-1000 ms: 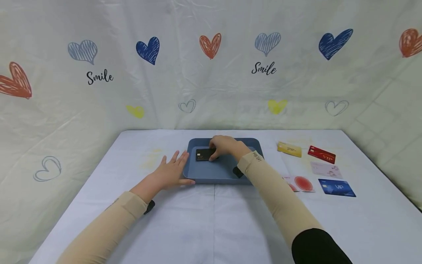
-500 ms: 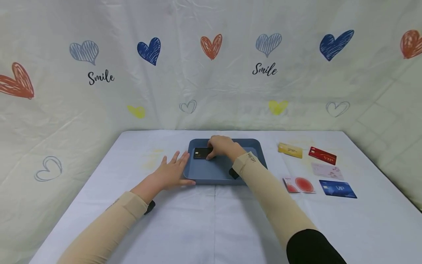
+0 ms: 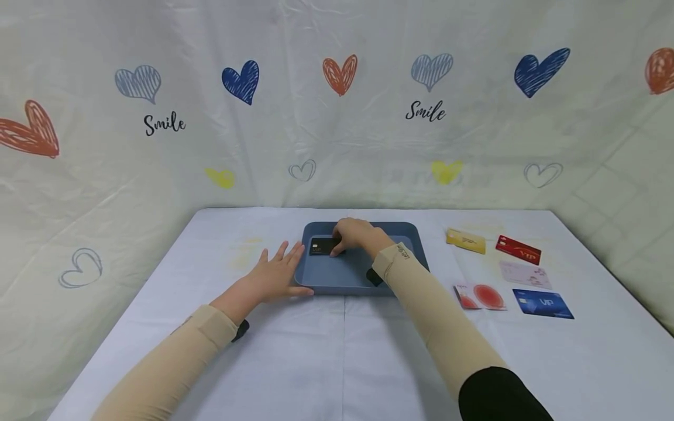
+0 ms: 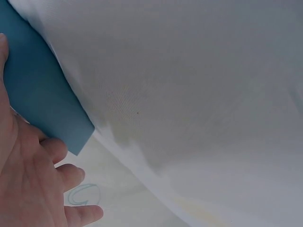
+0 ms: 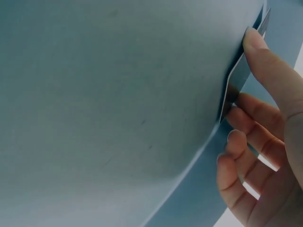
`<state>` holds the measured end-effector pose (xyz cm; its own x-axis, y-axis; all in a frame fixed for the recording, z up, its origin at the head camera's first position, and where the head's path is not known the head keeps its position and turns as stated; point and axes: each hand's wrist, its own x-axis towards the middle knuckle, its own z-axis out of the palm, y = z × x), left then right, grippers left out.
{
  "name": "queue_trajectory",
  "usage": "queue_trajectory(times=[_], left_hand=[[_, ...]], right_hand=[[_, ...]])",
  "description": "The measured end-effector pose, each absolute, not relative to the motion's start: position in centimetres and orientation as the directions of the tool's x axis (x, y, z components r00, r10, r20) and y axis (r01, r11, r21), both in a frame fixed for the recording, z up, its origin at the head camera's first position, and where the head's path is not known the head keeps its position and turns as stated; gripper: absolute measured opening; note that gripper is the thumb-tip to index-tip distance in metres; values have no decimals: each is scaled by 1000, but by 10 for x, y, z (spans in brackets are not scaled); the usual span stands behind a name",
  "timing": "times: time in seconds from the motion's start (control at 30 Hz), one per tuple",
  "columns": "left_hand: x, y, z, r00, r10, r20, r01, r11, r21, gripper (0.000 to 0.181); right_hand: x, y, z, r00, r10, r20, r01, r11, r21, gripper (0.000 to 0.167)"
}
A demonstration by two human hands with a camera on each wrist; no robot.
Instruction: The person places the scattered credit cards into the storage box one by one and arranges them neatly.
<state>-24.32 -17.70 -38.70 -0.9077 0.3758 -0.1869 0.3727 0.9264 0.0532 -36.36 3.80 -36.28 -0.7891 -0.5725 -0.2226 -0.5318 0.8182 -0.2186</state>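
Tray, blue. Left hand: at the tray's left side, fingers straight, spread. Right hand: arched over the tray, thumb and fingers pinching black card. Card: within the tray, toward its far-left corner.

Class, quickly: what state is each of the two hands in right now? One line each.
Left hand: open, fingers spread, at the left side of the shallow blue rectangular tray.
Right hand: closed, pinching the thin black rectangular card.
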Motion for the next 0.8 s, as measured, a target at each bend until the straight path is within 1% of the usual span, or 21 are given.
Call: queue_trajectory(times=[0.2,0.37,0.6,0.8], left_hand=[[-242,-176,-385,-910,370,-186,370,928,41,112],[-241,-176,-383,-910,369,-190,368,929,42,111],[-240,-175,-382,-908,373,-189,371,927,49,111],[-240,-174,-381,-909,369,-194,367,929,45,111]], right_hand=[[-364,38,-364,-782,-590,-203,-555,806,-205,51],[-362,38,-364,-771,-605,-199,-567,794,-218,47],[-359,40,-366,-754,-614,-232,-592,789,-162,54],[-358,41,-367,-753,-611,-242,-601,789,-123,54]])
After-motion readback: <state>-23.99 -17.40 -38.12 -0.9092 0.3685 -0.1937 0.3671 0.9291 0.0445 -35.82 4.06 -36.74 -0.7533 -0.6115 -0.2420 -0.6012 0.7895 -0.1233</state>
